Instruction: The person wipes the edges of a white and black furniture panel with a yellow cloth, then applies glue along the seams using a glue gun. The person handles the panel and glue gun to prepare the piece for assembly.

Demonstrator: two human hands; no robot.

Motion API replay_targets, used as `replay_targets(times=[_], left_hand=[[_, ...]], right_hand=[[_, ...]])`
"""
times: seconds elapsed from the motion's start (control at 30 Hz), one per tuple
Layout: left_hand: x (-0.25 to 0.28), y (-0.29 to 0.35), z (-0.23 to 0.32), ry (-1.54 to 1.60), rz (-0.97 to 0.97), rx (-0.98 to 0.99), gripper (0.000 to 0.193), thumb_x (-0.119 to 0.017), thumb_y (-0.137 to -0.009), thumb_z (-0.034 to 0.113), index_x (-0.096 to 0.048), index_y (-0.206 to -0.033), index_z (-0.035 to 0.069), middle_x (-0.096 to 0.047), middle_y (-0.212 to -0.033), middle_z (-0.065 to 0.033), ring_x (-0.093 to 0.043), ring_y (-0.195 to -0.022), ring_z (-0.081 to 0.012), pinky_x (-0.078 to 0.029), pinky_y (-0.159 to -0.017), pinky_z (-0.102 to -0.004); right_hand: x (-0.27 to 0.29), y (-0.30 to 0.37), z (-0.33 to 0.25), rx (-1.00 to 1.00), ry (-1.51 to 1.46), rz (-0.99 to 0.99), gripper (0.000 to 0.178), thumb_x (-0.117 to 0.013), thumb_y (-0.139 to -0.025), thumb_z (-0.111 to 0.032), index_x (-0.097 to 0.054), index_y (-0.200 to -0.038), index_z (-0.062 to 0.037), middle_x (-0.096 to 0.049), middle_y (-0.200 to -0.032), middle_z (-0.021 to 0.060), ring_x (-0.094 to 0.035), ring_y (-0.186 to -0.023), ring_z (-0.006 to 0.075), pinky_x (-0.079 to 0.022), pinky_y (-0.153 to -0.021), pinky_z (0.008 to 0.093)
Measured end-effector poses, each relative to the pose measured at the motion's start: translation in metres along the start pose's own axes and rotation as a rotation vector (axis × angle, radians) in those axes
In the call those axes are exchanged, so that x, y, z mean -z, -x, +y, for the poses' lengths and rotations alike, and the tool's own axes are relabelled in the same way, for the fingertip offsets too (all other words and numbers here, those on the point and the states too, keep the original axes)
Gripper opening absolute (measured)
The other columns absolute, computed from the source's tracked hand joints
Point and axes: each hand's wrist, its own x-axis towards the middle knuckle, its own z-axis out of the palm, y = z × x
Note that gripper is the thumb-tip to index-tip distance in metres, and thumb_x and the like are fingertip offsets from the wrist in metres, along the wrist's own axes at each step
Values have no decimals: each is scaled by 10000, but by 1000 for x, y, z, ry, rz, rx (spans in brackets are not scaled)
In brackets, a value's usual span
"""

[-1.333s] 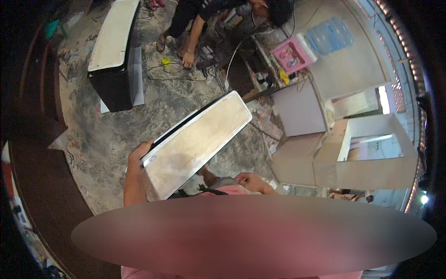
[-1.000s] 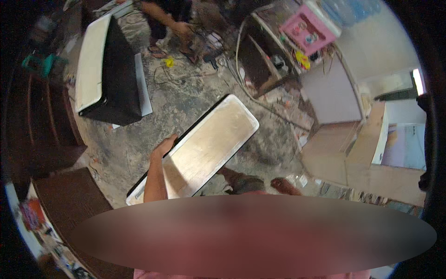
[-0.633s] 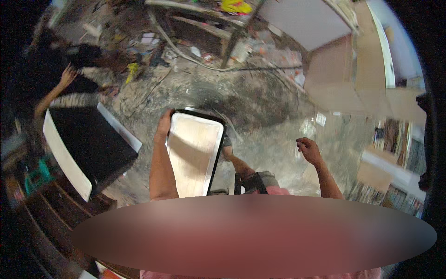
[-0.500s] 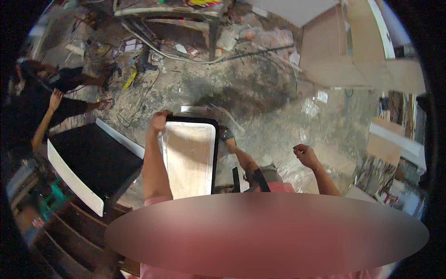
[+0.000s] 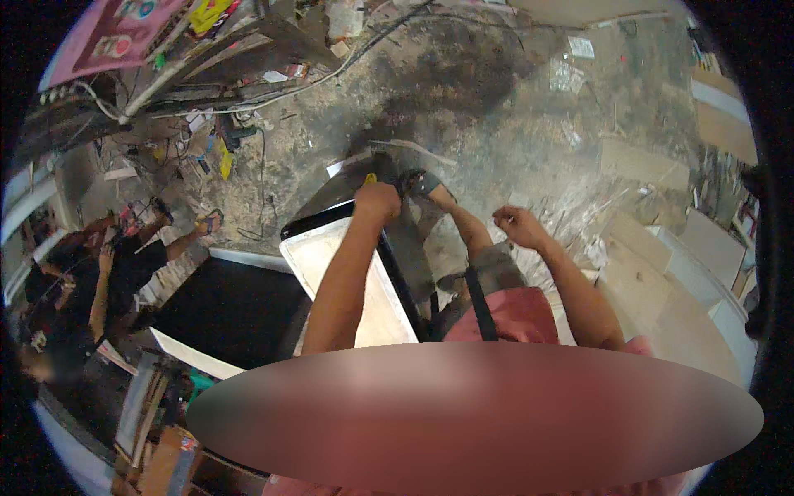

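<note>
A board (image 5: pixel 322 264) with a pale, wood-coloured face and a white border rests at a slant in front of me, black covering along its far and right edges. My left hand (image 5: pixel 378 202) is closed in a fist over its far right corner. A small yellow piece (image 5: pixel 370 178) shows just past the knuckles; the rest of what the hand grips is hidden. Dark sheet-like material (image 5: pixel 335 190) lies beyond the board's far edge. My right hand (image 5: pixel 517 225) hovers apart to the right, fingers curled, with nothing visible in them.
A black panel with pale side rails (image 5: pixel 240 302) stands left of the board. Past it is another person (image 5: pixel 107 281). Cables and scraps lie around a yellow strip (image 5: pixel 226 159) on the floor. Cardboard and pale panels (image 5: pixel 662 281) are at the right; a worktable (image 5: pixel 174 83) stands far left.
My left hand has moved right, from the board's far left corner to its far right one. The board now slants. The whole view has shifted, while my right hand stays curled.
</note>
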Motion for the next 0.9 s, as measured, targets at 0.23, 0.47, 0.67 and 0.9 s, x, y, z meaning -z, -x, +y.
replay_targets(times=[0.23,0.47,0.67,0.9], left_hand=[[-130,65,76,-345,-207,-150,351,-535,-951,234,-692,-1205,48,-635,-1292,-152,-567,-1249,-332,-398,-1085,-469],[-134,77,65,132,138,132,477,-524,-943,214,-596,-1330,-55,-570,-1360,-229,-511,-1286,-365,-351,-1139,-457],[-54,17,-3,-705,460,-84,379,-572,-914,232,-727,-1142,-29,-650,-1264,-226,-584,-1233,-396,-469,-1040,-486],[-226,99,74,37,221,65,508,-534,-939,208,-578,-1345,-94,-469,-1504,-254,-427,-1415,-363,-410,-1140,-358]], right_hand=[[13,-10,17,12,-111,195,251,-643,-943,-222,-725,-1082,-30,-748,-1025,180,-728,-897,292,-563,-825,389],[-24,-1,49,-8,-127,147,283,-626,-924,-207,-718,-1092,2,-742,-982,165,-710,-896,281,-556,-811,379],[-34,-4,68,28,-123,116,280,-623,-913,-206,-724,-1067,5,-745,-995,194,-729,-930,328,-562,-831,394],[-17,-1,112,-42,-189,172,286,-634,-954,-220,-708,-1106,11,-730,-946,131,-690,-843,213,-566,-755,348]])
